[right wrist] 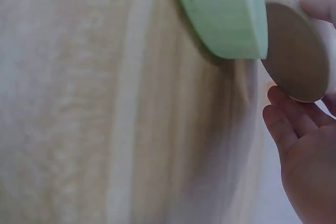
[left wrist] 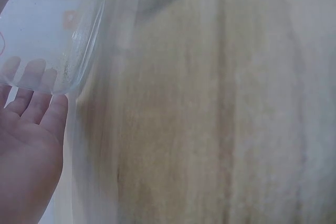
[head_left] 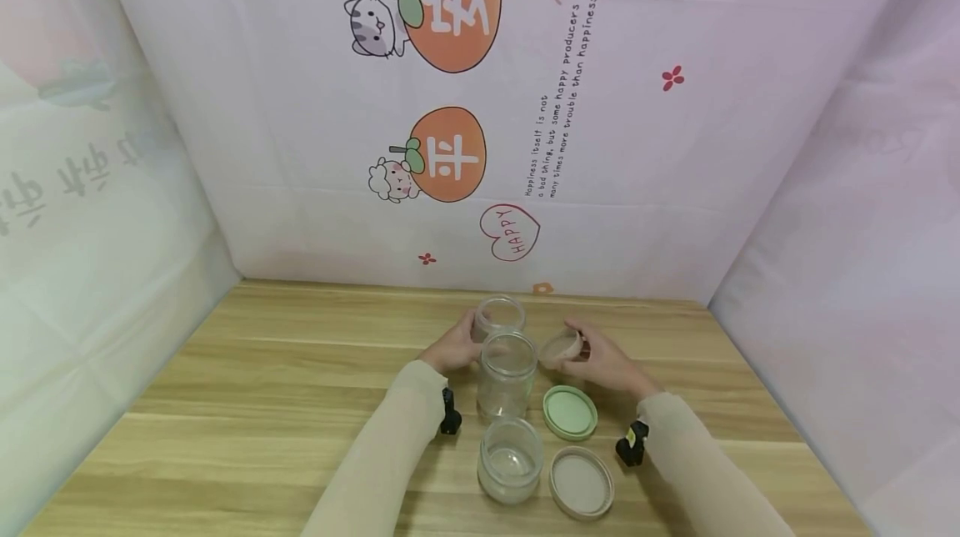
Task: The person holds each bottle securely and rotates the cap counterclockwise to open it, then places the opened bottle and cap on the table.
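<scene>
My left hand point(head_left: 454, 345) grips the side of the farthest glass jar point(head_left: 500, 317), which stands upright without a lid. In the left wrist view its fingers show through the clear glass point(left wrist: 52, 40). Between the thumb and fingers of my right hand point(head_left: 609, 365) is a beige lid point(head_left: 561, 348), tilted and apart from the jar. The right wrist view shows that lid's flat brownish face point(right wrist: 294, 51). Nearer my body are a tall open jar point(head_left: 507, 383) and a shorter open jar point(head_left: 510, 464).
A green lid point(head_left: 570, 413) lies on the wooden table point(head_left: 285, 404) beside the tall jar. Another beige lid point(head_left: 581, 484) lies right of the shorter jar. A white printed cloth point(head_left: 622, 187) hangs behind the table, with more cloth at both sides.
</scene>
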The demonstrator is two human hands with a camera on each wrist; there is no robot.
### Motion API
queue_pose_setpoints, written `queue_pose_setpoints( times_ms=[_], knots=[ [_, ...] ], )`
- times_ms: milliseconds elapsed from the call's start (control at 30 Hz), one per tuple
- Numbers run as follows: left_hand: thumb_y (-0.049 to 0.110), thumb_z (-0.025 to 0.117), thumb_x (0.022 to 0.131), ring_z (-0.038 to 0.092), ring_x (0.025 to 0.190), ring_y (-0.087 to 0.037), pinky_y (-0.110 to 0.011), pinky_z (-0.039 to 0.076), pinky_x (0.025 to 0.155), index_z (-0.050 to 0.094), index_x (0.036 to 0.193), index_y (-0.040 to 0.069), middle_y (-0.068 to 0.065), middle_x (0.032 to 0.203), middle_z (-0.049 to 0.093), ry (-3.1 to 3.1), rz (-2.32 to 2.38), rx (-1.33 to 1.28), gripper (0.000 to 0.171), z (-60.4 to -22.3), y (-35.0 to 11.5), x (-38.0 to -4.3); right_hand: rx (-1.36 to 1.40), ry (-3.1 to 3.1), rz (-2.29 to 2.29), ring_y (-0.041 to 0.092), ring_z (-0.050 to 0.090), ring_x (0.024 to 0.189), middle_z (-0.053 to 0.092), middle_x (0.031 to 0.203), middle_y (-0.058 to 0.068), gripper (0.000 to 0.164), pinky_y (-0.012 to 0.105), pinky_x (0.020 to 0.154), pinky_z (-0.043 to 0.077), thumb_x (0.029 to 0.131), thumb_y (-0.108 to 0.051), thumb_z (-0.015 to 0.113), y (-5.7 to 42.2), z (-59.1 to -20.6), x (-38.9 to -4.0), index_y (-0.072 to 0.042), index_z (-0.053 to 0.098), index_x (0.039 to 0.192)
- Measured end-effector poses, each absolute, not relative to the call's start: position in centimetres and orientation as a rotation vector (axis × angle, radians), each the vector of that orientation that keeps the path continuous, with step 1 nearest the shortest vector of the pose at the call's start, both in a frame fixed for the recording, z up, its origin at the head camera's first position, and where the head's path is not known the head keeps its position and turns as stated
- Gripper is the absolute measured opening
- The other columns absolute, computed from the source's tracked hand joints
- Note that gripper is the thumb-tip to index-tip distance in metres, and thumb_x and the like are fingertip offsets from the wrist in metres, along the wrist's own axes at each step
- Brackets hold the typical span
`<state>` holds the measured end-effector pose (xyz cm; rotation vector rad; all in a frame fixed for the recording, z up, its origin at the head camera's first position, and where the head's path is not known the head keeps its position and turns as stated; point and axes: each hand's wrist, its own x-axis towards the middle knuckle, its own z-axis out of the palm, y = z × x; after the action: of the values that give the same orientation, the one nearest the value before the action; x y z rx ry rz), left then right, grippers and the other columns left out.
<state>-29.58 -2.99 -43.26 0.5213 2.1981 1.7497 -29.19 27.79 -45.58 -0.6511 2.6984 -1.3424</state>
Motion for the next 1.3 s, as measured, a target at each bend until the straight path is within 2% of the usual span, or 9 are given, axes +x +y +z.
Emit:
queue_pose_setpoints(
  times_ms=[133,267,467,933,1167,1300],
  knots=[
    [0.023,0.079,0.089,0.023,0.146,-0.04,-0.057,0.018,0.117,0.023,0.154,-0.002,-0.023,0.157,0.03,2.194,1.749,0.513,0.09,-43.2,-3.0,-29.5,-0.635,2.75,-1.252,0.042,0.051,0.123,0.042,0.145,0.03,0.089,0.054,0.099,0.046,0.088,-0.029,0.079,28.1,-46.1,-29.2,0.003,0.028,0.154],
    [0.025,0.08,0.088,0.023,0.146,-0.039,-0.056,0.018,0.118,0.023,0.154,-0.001,-0.022,0.157,0.03,2.192,1.747,0.504,0.091,-43.2,-3.0,-29.6,-0.639,2.792,-1.153,0.039,0.051,0.122,0.048,0.138,0.027,0.092,0.054,0.097,0.046,0.086,-0.035,0.079,28.3,-46.5,-29.2,0.003,0.029,0.153],
    [0.025,0.08,0.088,0.024,0.146,-0.039,-0.054,0.018,0.118,0.023,0.154,-0.002,-0.022,0.158,0.03,2.2,1.742,0.501,0.092,-43.2,-3.0,-29.7,-0.654,2.803,-1.125,0.033,0.054,0.114,0.053,0.129,0.022,0.092,0.049,0.092,0.049,0.085,-0.034,0.08,28.1,-46.6,-29.2,0.004,0.031,0.152],
    [0.025,0.081,0.087,0.023,0.147,-0.038,-0.055,0.017,0.118,0.026,0.153,-0.001,-0.021,0.156,0.033,2.232,1.734,0.481,0.089,-43.5,-2.9,-29.9,-0.672,2.789,-1.16,0.043,0.046,0.128,0.044,0.144,0.028,0.088,0.059,0.102,0.042,0.086,-0.032,0.08,28.2,-46.7,-28.9,0.004,0.032,0.151],
    [0.039,0.081,0.085,0.027,0.145,-0.035,-0.055,0.021,0.117,0.028,0.153,0.006,-0.017,0.155,0.036,2.297,1.685,0.451,0.093,-45.4,-2.7,-31.1,-0.654,2.762,-1.193,0.045,0.047,0.128,0.043,0.143,0.031,0.087,0.059,0.103,0.042,0.089,-0.033,0.077,28.5,-46.8,-28.9,0.004,0.03,0.152],
    [0.042,0.082,0.083,0.028,0.145,-0.035,-0.055,0.02,0.117,0.028,0.154,0.009,-0.015,0.155,0.037,2.303,1.699,0.434,0.095,-46.1,-2.5,-31.4,-0.64,2.748,-1.205,0.047,0.047,0.128,0.043,0.143,0.032,0.084,0.059,0.103,0.042,0.092,-0.031,0.074,28.5,-46.7,-28.7,0.004,0.028,0.153]
  ],
)
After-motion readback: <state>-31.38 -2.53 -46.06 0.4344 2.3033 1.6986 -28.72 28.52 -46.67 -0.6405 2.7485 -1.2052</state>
